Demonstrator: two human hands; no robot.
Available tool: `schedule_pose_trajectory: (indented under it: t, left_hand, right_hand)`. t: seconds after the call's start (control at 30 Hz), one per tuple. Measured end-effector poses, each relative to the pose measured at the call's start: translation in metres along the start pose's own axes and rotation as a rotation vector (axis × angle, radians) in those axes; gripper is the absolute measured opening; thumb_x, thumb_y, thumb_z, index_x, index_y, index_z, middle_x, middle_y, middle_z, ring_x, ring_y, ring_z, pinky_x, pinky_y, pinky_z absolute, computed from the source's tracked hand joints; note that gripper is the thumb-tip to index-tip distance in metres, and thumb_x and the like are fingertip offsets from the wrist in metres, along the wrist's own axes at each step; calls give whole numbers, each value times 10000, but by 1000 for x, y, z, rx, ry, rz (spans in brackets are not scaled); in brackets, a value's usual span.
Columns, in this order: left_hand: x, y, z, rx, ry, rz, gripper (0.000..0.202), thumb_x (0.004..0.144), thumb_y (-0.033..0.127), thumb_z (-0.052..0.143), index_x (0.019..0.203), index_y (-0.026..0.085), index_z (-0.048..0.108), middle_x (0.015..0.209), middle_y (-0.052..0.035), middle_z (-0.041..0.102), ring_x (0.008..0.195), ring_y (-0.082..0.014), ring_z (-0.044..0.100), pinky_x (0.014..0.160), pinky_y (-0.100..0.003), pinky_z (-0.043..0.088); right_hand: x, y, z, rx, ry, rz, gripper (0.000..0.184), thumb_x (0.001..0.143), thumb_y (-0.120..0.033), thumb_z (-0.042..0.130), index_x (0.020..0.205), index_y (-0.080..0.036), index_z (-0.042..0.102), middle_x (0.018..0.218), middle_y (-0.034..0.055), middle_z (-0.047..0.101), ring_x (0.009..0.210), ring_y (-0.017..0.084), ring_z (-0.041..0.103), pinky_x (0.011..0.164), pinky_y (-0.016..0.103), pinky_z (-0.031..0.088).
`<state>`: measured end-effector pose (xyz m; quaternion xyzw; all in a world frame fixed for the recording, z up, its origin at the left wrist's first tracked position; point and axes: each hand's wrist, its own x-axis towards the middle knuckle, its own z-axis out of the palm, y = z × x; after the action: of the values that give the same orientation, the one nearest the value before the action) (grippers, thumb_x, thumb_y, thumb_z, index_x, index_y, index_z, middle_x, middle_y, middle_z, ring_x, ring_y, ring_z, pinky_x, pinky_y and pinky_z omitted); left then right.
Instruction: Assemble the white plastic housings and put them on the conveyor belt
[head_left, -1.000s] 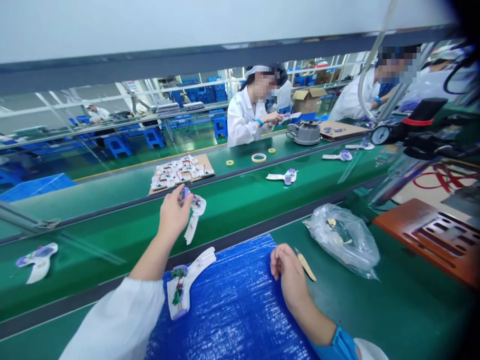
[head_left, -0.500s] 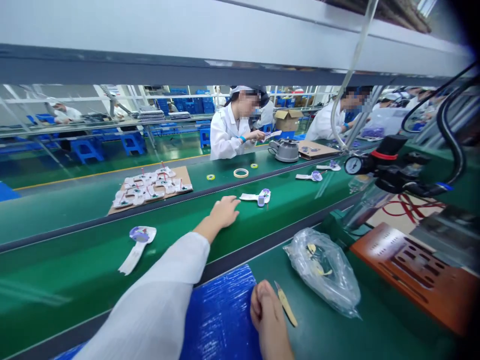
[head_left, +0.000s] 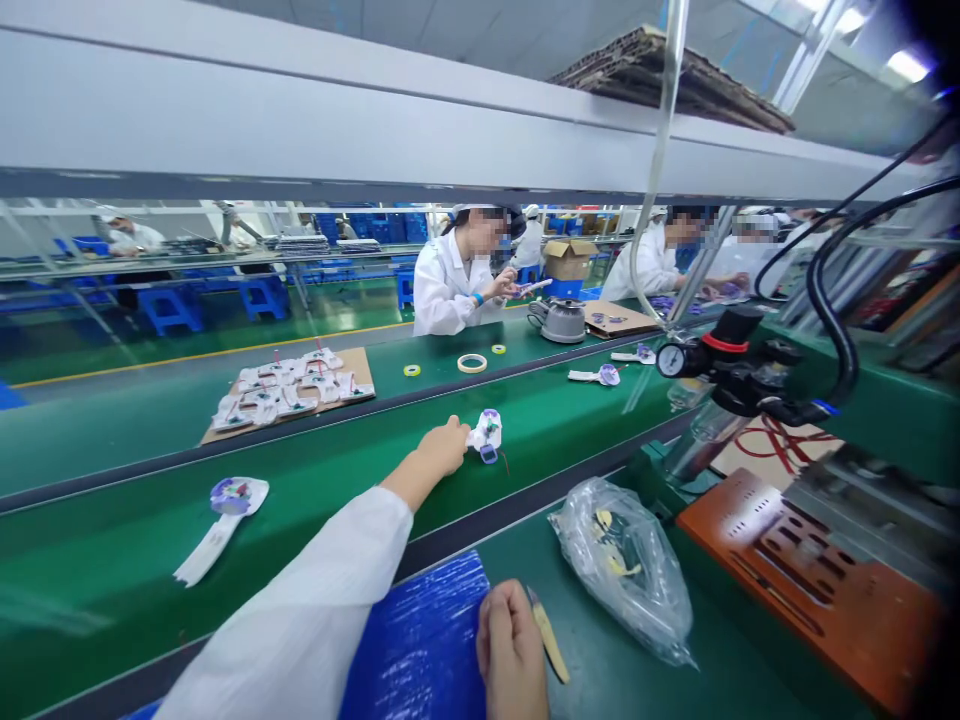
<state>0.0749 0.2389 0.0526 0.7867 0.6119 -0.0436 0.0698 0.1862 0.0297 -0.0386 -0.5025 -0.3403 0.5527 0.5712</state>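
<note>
My left hand reaches over the green belt. Its fingers are closed on the handle end of a white plastic shell, which has a purple round head, a small purple frame and a thin red wire. My right hand is curled up on the edge of a blue plastic-covered surface; whatever its fingers may hold is hidden. Just right of it lies a pointed tool with a pale yellow handle. A similar white-and-purple shell lies on the belt to the left.
Beyond the belt are a cardboard sheet of white parts and tape rolls. More shells lie farther right. A plastic bag, an orange fixture and a pressure gauge stand at right. A co-worker sits opposite.
My left hand has closed on the white shell's handle; the shell has turned and shifted nearer. The other shells have slid left along the belt. My right hand stays curled.
</note>
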Motion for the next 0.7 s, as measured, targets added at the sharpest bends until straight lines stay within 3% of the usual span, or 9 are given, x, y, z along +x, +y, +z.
schedule_pose_trajectory:
  t: [0.1, 0.17, 0.23, 0.3, 0.4, 0.47, 0.57, 0.7]
  left_hand:
    - [-90, -6, -4, -4, -8, 19, 330, 909, 204, 498, 1237, 183, 523, 1209, -114, 523, 955, -252, 635, 829, -386, 511]
    - [-154, -5, 2, -31, -37, 33, 348, 902, 200, 479, 1246, 229, 518, 1184, -86, 534, 926, -243, 647, 816, -365, 515]
    - [-208, -2, 15, -91, -61, 35, 389, 896, 163, 445, 1273, 236, 500, 1203, -92, 531, 930, -255, 647, 815, -380, 519]
    - [-245, 3, 34, -135, -70, 0, 431, 886, 139, 434, 1307, 220, 480, 1231, -114, 528, 953, -271, 642, 831, -403, 519]
    - [-272, 9, 62, -200, 57, 7, 474, 869, 98, 425, 1331, 198, 451, 1301, -136, 497, 1041, -268, 605, 869, -395, 507]
    - [-278, 14, 74, -209, 162, 149, 447, 859, 50, 398, 1262, 214, 496, 1314, -112, 500, 1089, -254, 565, 895, -387, 486]
    - [-276, 22, 79, -145, 199, 394, 421, 847, 3, 392, 1162, 236, 546, 1293, -60, 540, 1111, -262, 520, 915, -416, 450]
    - [-274, 26, 75, -195, 205, 396, 402, 878, 47, 416, 1201, 259, 529, 1198, -48, 590, 1013, -250, 530, 853, -413, 451]
  right_hand:
    - [-6, -24, -5, -24, 59, -95, 441, 889, -569, 468, 624, -221, 416, 545, -60, 343, 472, 107, 303, 425, 218, 291]
    - [-10, -38, -7, -55, 57, -143, 341, 905, -519, 480, 756, -214, 520, 610, -41, 431, 520, 121, 387, 479, 224, 354]
    - [-13, -47, -8, -138, -55, -151, 281, 897, -464, 528, 1006, -211, 580, 708, -20, 512, 590, 139, 470, 534, 238, 399]
    - [-15, -48, -10, -246, -250, -145, 319, 890, -415, 553, 1122, -201, 591, 748, -3, 554, 624, 153, 514, 563, 253, 414]
    - [-16, -44, -14, -323, -507, -148, 275, 888, -353, 556, 1091, -186, 637, 708, 2, 584, 635, 168, 550, 605, 273, 436]
    - [-15, -43, -17, -306, -582, -134, 261, 896, -333, 537, 1084, -184, 641, 730, 12, 625, 670, 174, 580, 661, 293, 458]
    - [-11, -45, -22, -320, -654, -101, 234, 889, -321, 544, 1030, -179, 665, 786, 30, 665, 712, 177, 598, 694, 303, 465]
    - [-8, -48, -24, -447, -708, -202, 166, 855, -288, 609, 916, -195, 733, 860, 41, 671, 751, 181, 587, 688, 290, 448]
